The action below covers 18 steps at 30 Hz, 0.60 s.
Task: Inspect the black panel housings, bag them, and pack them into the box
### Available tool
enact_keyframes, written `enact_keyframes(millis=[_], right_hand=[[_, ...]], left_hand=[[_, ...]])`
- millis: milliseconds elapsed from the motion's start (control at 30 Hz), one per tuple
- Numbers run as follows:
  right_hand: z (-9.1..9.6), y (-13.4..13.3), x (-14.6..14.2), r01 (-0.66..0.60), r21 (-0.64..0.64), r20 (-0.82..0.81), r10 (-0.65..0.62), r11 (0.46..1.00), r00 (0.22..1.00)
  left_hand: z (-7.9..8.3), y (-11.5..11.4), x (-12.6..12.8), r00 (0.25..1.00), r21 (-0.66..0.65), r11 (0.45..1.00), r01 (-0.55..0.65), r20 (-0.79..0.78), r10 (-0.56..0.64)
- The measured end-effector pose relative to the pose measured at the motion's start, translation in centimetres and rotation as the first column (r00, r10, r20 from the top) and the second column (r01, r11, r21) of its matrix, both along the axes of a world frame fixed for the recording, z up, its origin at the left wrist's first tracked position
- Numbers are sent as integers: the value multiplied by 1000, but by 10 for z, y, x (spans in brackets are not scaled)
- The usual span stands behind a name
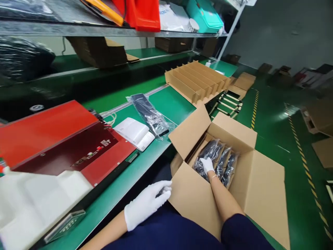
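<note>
Left hand [148,204] beside carton [267,194]; right hand [207,165] inside, perhaps gripping bag [211,149].

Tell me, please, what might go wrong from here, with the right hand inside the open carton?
The loose clear plastic around the dark bagged items could snag or tear as the gloved right hand works among them in the carton.
The near flap stands up beside the right forearm, so its edge might scrape the bare skin.
On the green bench, another bagged piece lies close to the edge and could be knocked off.
</note>
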State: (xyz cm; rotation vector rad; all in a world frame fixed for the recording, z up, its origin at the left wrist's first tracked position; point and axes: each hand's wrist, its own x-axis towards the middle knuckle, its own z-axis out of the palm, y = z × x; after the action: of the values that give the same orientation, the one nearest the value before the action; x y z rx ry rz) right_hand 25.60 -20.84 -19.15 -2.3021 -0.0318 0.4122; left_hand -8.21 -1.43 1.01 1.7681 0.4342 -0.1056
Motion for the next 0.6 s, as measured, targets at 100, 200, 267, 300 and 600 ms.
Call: enact_keyframes(millis=[100,200,267,300,600], right_hand=[[0,-2,2,45,-8,-40,-46,999,998],[3,-3,3,55,-40,-55,-57,998,997],[5,-3,2,50,-79,-58,-55,996,997],[7,-2,2,47,-103,-56,-53,994,997],[17,23,-11,-210,-515,-59,210,831,976]], left_hand=[[0,0,-2,999,-5,999,38,-18,-38],[2,1,-4,998,0,999,45,-39,-45],[2,1,-5,997,15,999,49,-61,-48],[2,1,-5,996,18,998,52,-69,-51],[4,-5,-6,997,29,998,62,-52,-61]])
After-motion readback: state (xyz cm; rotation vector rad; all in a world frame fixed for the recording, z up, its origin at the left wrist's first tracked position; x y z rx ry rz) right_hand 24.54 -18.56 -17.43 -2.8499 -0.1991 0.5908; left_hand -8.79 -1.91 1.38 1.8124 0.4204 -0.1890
